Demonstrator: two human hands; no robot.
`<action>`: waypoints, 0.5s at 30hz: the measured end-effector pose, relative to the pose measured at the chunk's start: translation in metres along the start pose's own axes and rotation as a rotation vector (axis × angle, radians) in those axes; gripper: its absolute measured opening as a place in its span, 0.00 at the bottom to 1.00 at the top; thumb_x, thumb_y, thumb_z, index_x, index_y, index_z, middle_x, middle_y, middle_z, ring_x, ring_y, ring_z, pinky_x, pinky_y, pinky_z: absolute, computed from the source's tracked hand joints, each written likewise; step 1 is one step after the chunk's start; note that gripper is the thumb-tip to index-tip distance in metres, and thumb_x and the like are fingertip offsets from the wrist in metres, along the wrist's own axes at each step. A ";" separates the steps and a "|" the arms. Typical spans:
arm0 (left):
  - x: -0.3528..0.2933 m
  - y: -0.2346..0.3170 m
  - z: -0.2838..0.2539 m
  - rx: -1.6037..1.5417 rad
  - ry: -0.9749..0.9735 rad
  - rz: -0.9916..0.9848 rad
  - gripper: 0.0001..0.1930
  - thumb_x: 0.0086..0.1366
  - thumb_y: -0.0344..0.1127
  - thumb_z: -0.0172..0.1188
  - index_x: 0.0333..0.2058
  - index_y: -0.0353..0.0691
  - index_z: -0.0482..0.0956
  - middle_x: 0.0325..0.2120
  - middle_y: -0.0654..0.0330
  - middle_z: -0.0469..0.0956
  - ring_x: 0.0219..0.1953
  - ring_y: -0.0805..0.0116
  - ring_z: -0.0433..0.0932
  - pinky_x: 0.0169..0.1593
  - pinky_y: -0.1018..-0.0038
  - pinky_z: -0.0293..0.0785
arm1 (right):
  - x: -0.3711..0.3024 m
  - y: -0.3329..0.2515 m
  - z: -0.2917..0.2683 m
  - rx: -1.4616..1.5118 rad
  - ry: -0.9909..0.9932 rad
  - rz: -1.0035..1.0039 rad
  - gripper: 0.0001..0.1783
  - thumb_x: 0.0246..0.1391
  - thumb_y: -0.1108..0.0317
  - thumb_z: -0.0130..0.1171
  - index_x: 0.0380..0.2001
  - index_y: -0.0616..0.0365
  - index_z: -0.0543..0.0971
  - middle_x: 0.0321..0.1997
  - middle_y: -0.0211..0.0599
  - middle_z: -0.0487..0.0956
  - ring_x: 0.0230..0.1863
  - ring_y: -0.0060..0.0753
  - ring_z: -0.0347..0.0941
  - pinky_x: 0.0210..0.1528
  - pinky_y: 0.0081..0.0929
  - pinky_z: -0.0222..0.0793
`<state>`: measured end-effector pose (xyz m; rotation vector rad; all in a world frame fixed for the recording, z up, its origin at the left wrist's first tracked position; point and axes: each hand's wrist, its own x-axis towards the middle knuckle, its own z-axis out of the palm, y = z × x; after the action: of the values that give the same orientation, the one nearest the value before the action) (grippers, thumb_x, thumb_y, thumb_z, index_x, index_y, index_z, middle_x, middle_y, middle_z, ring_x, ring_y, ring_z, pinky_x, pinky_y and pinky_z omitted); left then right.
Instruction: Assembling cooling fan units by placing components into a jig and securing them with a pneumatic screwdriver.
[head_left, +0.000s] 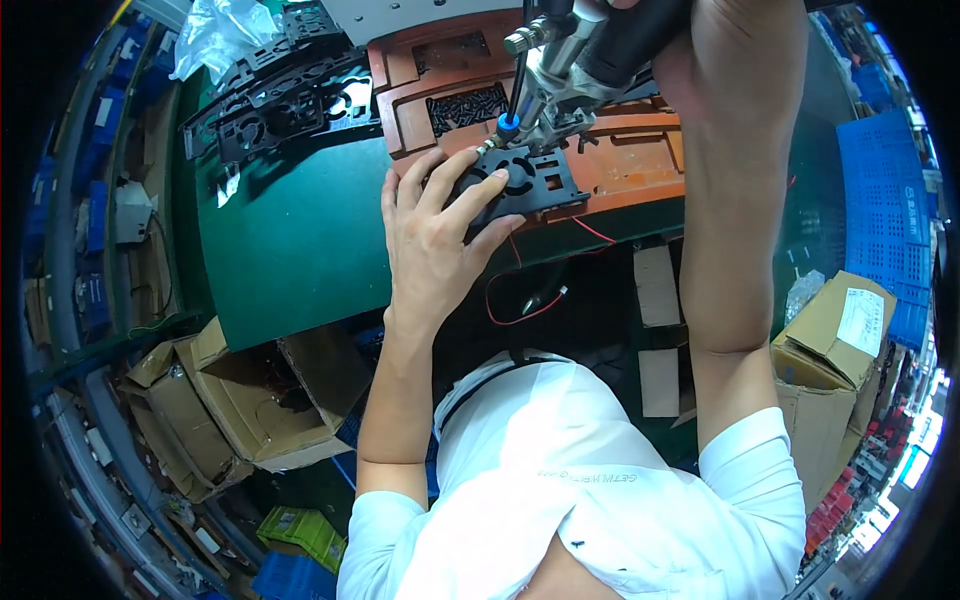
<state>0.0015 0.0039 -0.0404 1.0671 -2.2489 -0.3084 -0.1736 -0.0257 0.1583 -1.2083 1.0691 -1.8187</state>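
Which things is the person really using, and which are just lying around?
In use: black plastic fan frame under the left hand; grey powered screwdriver in the right hand; orange jig tray.
Lying about: stacked black frames, open brown cardboard boxes, blue plastic crate.

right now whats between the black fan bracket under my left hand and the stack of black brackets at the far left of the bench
Bare green bench mat lies between the fan bracket and the bracket stack, as the head view shows.

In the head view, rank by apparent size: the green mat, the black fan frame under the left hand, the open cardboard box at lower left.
1. green mat
2. cardboard box
3. black fan frame, partly hidden by the left hand
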 end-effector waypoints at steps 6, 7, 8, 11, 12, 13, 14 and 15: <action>-0.004 -0.003 0.001 0.005 0.003 -0.019 0.22 0.54 0.47 0.77 0.48 0.55 0.87 0.57 0.60 0.78 0.64 0.53 0.69 0.68 0.42 0.57 | 0.002 0.014 -0.002 0.035 -0.044 -0.027 0.08 0.56 0.64 0.67 0.30 0.57 0.80 0.14 0.25 0.69 0.13 0.21 0.67 0.18 0.24 0.66; -0.004 -0.003 0.002 -0.001 0.007 -0.017 0.22 0.54 0.47 0.77 0.48 0.55 0.87 0.56 0.60 0.79 0.64 0.53 0.69 0.68 0.42 0.57 | 0.001 0.016 -0.002 0.030 -0.060 -0.037 0.08 0.56 0.64 0.67 0.30 0.57 0.80 0.14 0.25 0.69 0.14 0.20 0.67 0.18 0.24 0.66; -0.003 -0.003 0.002 -0.003 0.012 -0.013 0.22 0.54 0.47 0.78 0.48 0.55 0.88 0.56 0.60 0.79 0.64 0.53 0.69 0.69 0.41 0.57 | 0.002 0.017 -0.002 0.027 -0.076 -0.050 0.09 0.56 0.64 0.67 0.30 0.57 0.81 0.14 0.25 0.69 0.14 0.20 0.67 0.18 0.23 0.66; -0.005 -0.001 0.000 0.012 -0.014 -0.035 0.22 0.54 0.47 0.78 0.48 0.56 0.88 0.56 0.60 0.79 0.65 0.53 0.69 0.68 0.40 0.57 | -0.009 0.015 0.001 0.080 -0.074 -0.103 0.10 0.56 0.63 0.68 0.31 0.58 0.81 0.14 0.25 0.69 0.14 0.20 0.67 0.18 0.23 0.65; -0.005 -0.001 0.000 0.009 -0.015 -0.038 0.22 0.54 0.47 0.78 0.48 0.56 0.88 0.56 0.60 0.79 0.65 0.53 0.69 0.68 0.40 0.57 | -0.008 0.014 0.001 0.077 -0.075 -0.100 0.10 0.56 0.63 0.68 0.31 0.58 0.81 0.14 0.25 0.69 0.14 0.20 0.67 0.18 0.23 0.65; -0.004 -0.002 0.001 0.010 -0.005 -0.031 0.22 0.54 0.47 0.78 0.48 0.56 0.88 0.56 0.60 0.78 0.65 0.53 0.69 0.68 0.40 0.57 | -0.007 0.011 0.001 0.032 -0.042 -0.061 0.10 0.56 0.63 0.67 0.31 0.59 0.81 0.15 0.25 0.69 0.14 0.19 0.67 0.18 0.23 0.65; -0.003 -0.003 0.001 0.011 0.005 -0.021 0.22 0.54 0.46 0.78 0.48 0.56 0.88 0.57 0.60 0.78 0.65 0.53 0.69 0.68 0.40 0.57 | -0.005 0.010 0.001 -0.012 -0.006 -0.024 0.10 0.56 0.64 0.67 0.31 0.59 0.80 0.15 0.25 0.69 0.14 0.19 0.67 0.18 0.23 0.65; -0.003 -0.002 0.002 0.010 0.003 -0.023 0.22 0.54 0.46 0.78 0.48 0.56 0.88 0.57 0.60 0.78 0.65 0.53 0.69 0.68 0.40 0.57 | -0.005 0.011 0.000 -0.013 -0.006 -0.022 0.10 0.56 0.64 0.67 0.31 0.59 0.80 0.15 0.25 0.69 0.14 0.19 0.67 0.18 0.23 0.65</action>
<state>0.0032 0.0045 -0.0443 1.0987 -2.2387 -0.3051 -0.1709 -0.0262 0.1467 -1.2370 1.0696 -1.8257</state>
